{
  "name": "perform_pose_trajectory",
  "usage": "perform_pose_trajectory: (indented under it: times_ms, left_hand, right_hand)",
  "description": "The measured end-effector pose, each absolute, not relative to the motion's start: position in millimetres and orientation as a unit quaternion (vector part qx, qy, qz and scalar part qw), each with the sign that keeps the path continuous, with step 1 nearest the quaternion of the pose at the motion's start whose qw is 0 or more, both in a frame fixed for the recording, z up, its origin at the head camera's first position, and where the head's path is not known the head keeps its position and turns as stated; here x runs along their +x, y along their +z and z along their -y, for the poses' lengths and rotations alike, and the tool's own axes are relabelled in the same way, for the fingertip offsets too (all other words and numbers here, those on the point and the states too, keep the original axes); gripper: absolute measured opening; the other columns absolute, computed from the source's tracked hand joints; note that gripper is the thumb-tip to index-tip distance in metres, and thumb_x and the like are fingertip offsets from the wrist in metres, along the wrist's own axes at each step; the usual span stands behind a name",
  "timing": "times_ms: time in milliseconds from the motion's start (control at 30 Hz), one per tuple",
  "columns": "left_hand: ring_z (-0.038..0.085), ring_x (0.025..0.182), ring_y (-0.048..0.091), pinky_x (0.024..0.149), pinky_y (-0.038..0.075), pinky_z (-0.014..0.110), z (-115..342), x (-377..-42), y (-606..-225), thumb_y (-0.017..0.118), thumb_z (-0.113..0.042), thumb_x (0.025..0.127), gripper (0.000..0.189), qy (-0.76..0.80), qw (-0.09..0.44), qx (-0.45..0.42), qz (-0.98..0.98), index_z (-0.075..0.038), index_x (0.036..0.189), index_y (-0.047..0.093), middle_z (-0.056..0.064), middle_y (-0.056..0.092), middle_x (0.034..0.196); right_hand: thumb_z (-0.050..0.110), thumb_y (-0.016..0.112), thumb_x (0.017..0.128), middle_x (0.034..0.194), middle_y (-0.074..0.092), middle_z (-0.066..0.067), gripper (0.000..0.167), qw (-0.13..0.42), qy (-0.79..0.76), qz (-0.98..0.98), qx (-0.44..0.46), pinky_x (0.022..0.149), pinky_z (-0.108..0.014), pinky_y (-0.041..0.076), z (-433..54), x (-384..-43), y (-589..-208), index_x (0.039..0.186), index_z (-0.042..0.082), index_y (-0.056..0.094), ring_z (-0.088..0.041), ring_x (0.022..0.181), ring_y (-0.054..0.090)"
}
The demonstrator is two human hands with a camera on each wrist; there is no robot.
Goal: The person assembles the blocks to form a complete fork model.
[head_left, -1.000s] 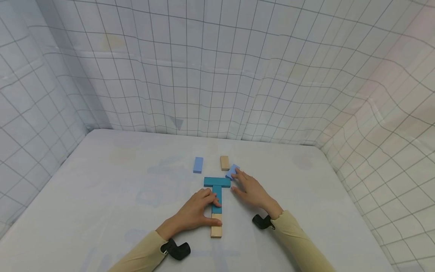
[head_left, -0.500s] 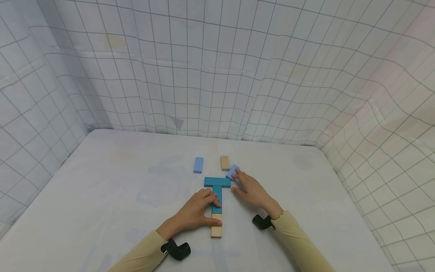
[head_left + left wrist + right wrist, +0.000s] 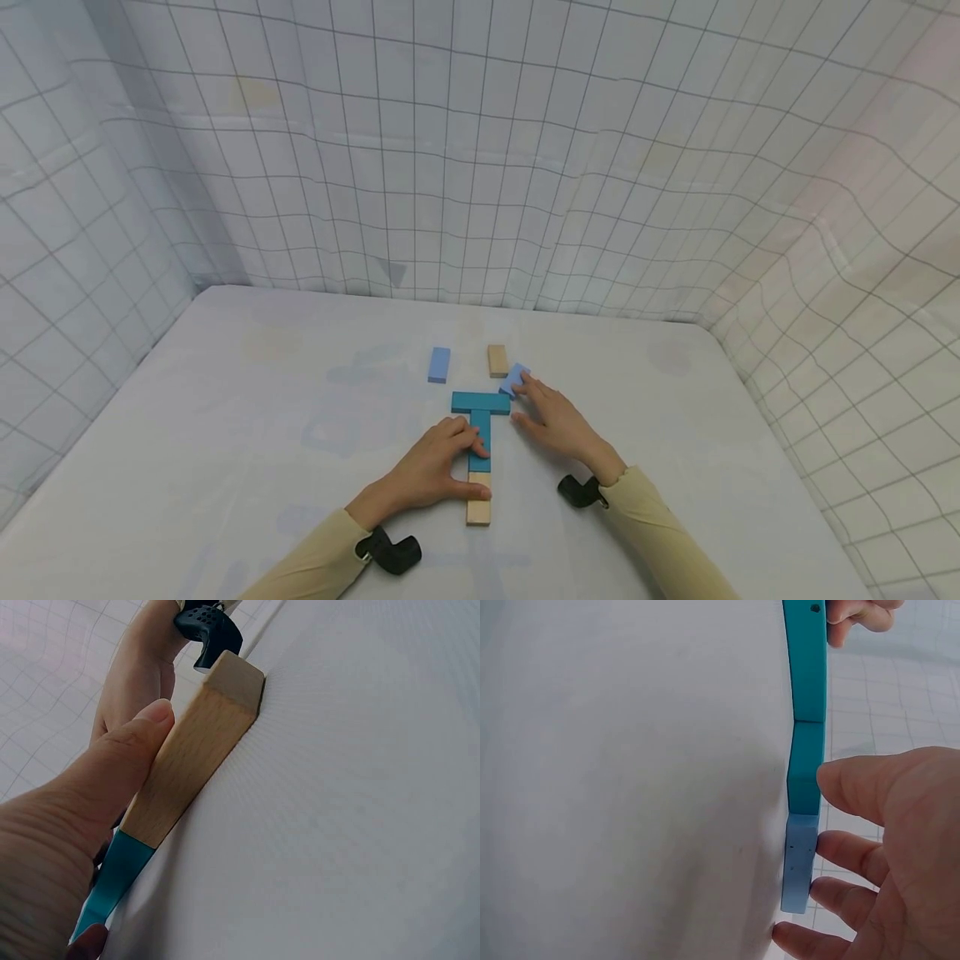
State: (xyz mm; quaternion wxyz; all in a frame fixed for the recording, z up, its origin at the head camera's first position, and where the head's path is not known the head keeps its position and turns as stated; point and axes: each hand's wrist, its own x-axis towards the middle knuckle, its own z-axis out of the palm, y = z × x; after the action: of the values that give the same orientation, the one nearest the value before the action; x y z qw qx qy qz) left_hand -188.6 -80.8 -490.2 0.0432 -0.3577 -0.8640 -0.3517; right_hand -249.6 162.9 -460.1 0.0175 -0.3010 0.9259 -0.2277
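Left hand, loosely spread, rests across a teal block and wooden block end to end; the right hand, fingers parted, touches a pale blue block. Nothing has visibly shifted on the white table.

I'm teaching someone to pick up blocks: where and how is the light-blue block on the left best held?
Probably pinch the light-blue block across the middle of its long sides, coming from above. It lies flat, narrow from left to right, and both long sides stand apart from other blocks; the teal crossbar lies just off its near right corner.
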Motion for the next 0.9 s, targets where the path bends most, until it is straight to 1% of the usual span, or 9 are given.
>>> perform_pose_trajectory:
  times_ms: [267,433,667,800,900]
  left_hand:
    - [0.009,0.098,0.046,0.088,0.040,0.034,80.5,-187.8,-489.7,0.071,-0.059,0.075,0.044,-0.358,0.044,-0.359,0.861,-0.027,0.104,0.064,-0.011,0.047,0.103]
    - [0.008,0.098,0.046,0.088,0.040,0.034,80.4,-187.0,-489.3,0.072,-0.058,0.075,0.043,-0.360,0.043,-0.359,0.860,-0.027,0.104,0.064,-0.011,0.047,0.103]
    - [0.008,0.095,0.045,0.087,0.041,0.033,80.0,-187.4,-489.5,0.073,-0.057,0.074,0.044,-0.358,0.048,-0.363,0.859,-0.026,0.104,0.063,-0.011,0.047,0.102]
    - [0.008,0.096,0.045,0.087,0.041,0.033,80.3,-187.9,-490.4,0.073,-0.057,0.074,0.044,-0.356,0.051,-0.364,0.859,-0.026,0.103,0.064,-0.011,0.047,0.102]
    - [0.008,0.097,0.045,0.087,0.041,0.034,80.6,-188.2,-490.7,0.073,-0.057,0.074,0.043,-0.356,0.054,-0.363,0.860,-0.026,0.103,0.064,-0.012,0.047,0.103]
  right_hand:
    - [0.024,0.059,0.095,0.147,0.035,-0.020,0.048,0.000,-0.222,-0.927,-0.302,0.103,-0.050,0.030,-162.7,-249.8,-462.1,0.135,0.001,0.047,-0.036,0.131,0.037]
    - [0.025,0.059,0.095,0.147,0.035,-0.020,0.048,-0.004,-0.213,-0.929,-0.302,0.103,-0.049,0.031,-162.6,-249.0,-461.4,0.135,0.002,0.047,-0.036,0.130,0.037]
    - [0.027,0.060,0.095,0.147,0.035,-0.018,0.042,-0.019,-0.198,-0.933,-0.300,0.098,-0.052,0.036,-160.6,-249.9,-458.4,0.129,0.004,0.052,-0.038,0.128,0.039]
    - [0.026,0.059,0.095,0.143,0.041,-0.019,0.038,-0.023,-0.189,-0.933,-0.304,0.096,-0.053,0.037,-158.6,-252.1,-455.6,0.125,0.004,0.054,-0.039,0.126,0.041]
    - [0.025,0.060,0.095,0.136,0.048,-0.020,0.036,-0.036,-0.175,-0.931,-0.318,0.094,-0.051,0.040,-156.5,-254.7,-451.8,0.122,0.002,0.056,-0.037,0.123,0.046]
